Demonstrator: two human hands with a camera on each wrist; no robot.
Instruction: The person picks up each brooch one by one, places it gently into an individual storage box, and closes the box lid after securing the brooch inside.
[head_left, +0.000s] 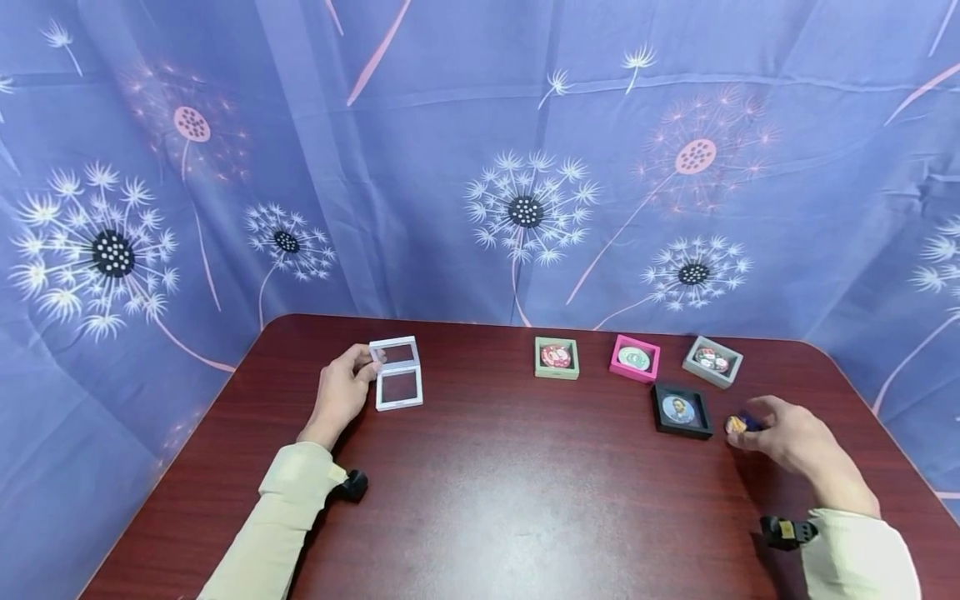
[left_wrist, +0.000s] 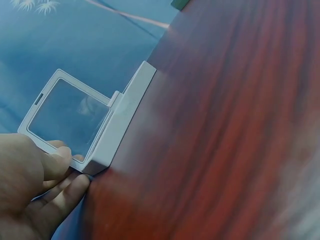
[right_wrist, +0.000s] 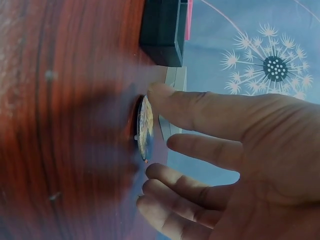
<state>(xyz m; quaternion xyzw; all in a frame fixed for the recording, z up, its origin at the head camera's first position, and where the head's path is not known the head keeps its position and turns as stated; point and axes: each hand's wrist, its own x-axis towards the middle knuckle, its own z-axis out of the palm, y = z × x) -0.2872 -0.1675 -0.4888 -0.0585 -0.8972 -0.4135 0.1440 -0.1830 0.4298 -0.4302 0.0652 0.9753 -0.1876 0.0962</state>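
My left hand (head_left: 343,390) pinches the edge of a white display frame (head_left: 400,406), thumb on one side and fingertips on the other. The frame stands unfolded at its hinge, with clear film in both halves, and in the left wrist view its lid (left_wrist: 44,105) is raised. On the right of the table lies a round button badge (right_wrist: 145,127) with a yellow and blue picture. My right hand (head_left: 798,442) hovers over it with fingers spread, the thumb right beside its rim; whether they touch I cannot tell.
Left of the badge sits a black frame (head_left: 702,414) holding a portrait badge. Behind it stand a grey frame (head_left: 722,379), a pink frame (head_left: 654,364) and a green frame (head_left: 557,374), each with a round badge inside. A blue dandelion-print cloth (head_left: 420,208) hangs behind the table.
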